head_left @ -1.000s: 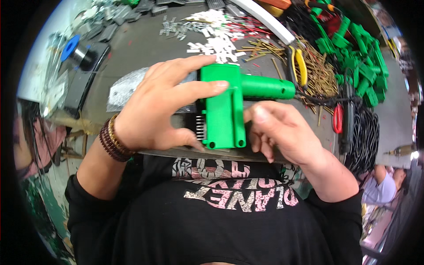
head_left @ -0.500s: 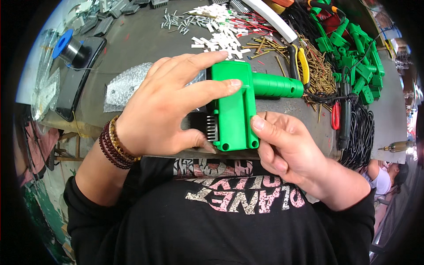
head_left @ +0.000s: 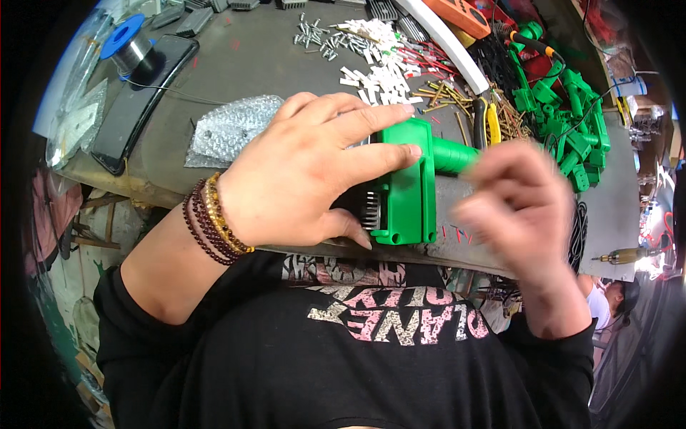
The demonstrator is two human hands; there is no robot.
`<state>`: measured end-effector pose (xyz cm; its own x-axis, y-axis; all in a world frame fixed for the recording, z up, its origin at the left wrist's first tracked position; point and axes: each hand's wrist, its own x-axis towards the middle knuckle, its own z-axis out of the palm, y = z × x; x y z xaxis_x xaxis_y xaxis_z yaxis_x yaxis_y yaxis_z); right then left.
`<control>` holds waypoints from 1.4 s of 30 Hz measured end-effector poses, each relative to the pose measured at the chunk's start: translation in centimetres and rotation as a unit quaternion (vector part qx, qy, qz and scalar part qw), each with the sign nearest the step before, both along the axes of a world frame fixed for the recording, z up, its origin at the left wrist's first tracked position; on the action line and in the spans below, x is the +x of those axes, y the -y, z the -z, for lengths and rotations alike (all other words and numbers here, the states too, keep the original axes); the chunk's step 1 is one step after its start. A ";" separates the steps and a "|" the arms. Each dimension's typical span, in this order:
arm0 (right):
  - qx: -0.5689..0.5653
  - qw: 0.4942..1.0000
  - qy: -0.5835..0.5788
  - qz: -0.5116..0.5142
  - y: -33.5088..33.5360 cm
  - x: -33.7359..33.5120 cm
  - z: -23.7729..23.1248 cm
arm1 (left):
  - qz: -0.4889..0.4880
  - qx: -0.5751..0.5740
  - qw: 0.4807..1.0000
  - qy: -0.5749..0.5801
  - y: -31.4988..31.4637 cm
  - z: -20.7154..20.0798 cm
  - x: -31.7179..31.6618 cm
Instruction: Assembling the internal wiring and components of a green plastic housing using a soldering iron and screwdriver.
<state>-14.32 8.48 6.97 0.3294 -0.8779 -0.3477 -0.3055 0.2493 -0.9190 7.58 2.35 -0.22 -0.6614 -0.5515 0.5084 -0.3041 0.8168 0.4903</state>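
A green plastic tool housing (head_left: 411,193) lies at the near edge of the table, its round green handle (head_left: 450,156) pointing right. Along its left side shows a comb-like row of metal fins (head_left: 371,209). My left hand (head_left: 307,171) reaches over it from the left, two fingers on its top and the thumb at the near end by the fins, gripping it. The palm hides whatever lies under it. To the right, my right hand (head_left: 525,207) is in the air, apart from the housing. Motion smears its fingers, so what they hold, if anything, does not show.
Bubble wrap (head_left: 236,129) lies beyond my left hand, near a black phone (head_left: 146,100) and a wire spool (head_left: 127,44). Silver screws (head_left: 321,39), white connectors (head_left: 386,75), yellow-handled pliers (head_left: 493,125) and a pile of green parts (head_left: 572,129) lie farther back. A person (head_left: 607,297) is at right.
My right hand has come off the housing's right edge and moved right. My left hand keeps its grip. The whole view has shifted, so the table's things appear farther right.
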 end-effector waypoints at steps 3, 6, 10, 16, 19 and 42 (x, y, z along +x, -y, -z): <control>-0.116 0.981 0.021 -0.151 1.0 1.1 0.3 | 0.000 -0.004 1.000 -0.002 0.0 0.0 0.2; -0.224 0.924 0.046 -0.308 2.3 1.9 0.5 | -0.021 -0.043 0.999 0.025 0.1 0.5 -0.3; -0.116 0.855 0.387 -0.326 6.3 -2.1 -2.7 | -0.004 -0.011 1.000 0.024 -0.3 0.3 0.6; -0.050 0.951 0.302 -0.027 4.4 -0.7 -0.3 | 0.036 0.036 0.998 0.042 0.2 -1.7 1.0; -0.251 0.954 -0.147 -0.079 8.3 -5.6 -0.5 | 0.042 0.075 0.996 0.028 1.9 -2.8 0.1; -0.338 0.810 -0.479 -0.007 7.9 -21.5 1.6 | -0.029 -0.109 0.967 0.228 11.8 -4.0 -14.0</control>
